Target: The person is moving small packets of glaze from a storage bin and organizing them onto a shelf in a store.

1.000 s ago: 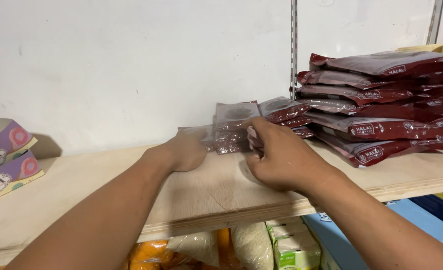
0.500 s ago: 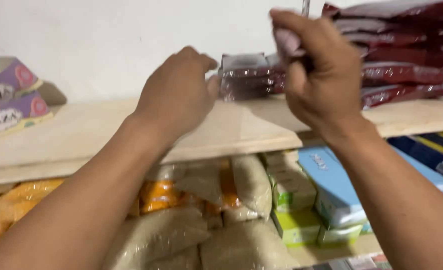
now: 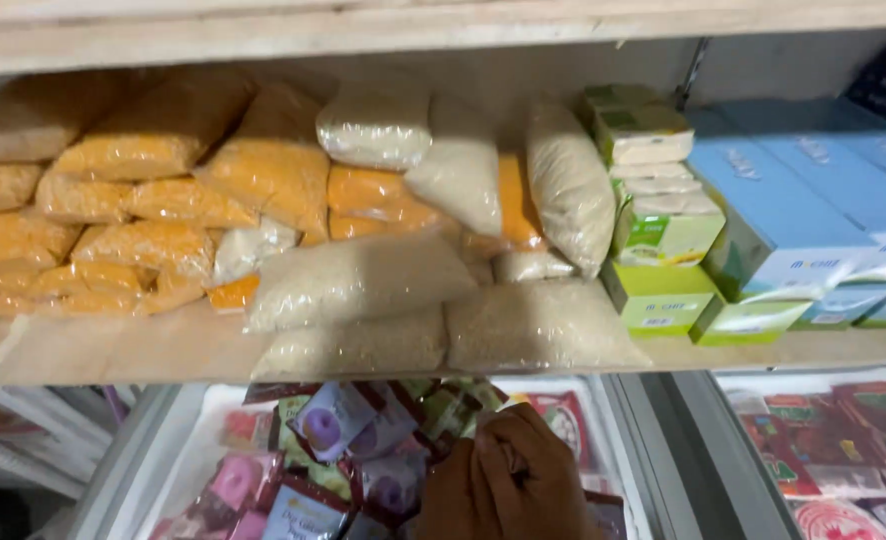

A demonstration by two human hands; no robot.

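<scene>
My right hand (image 3: 535, 470) is low in the head view, down in a white bin (image 3: 153, 450) full of small colourful snack packets (image 3: 335, 420). Its fingers are curled around one small packet among the pile. A darker part of my left hand (image 3: 445, 498) shows pressed against it on the left, mostly cut off by the frame's bottom edge, so its grip cannot be told.
Above the bin runs a wooden shelf (image 3: 143, 350) stacked with clear bags of orange grain (image 3: 163, 200) and pale grain (image 3: 363, 285). Green-and-white boxes (image 3: 663, 230) and blue boxes (image 3: 793, 210) stand at the right. A second bin with red packets (image 3: 823, 440) lies at the lower right.
The view has dropped from the upper shelf with the dark red packets to the shelf below and the bins. Both hands left the upper shelf and came down into the packet bin.
</scene>
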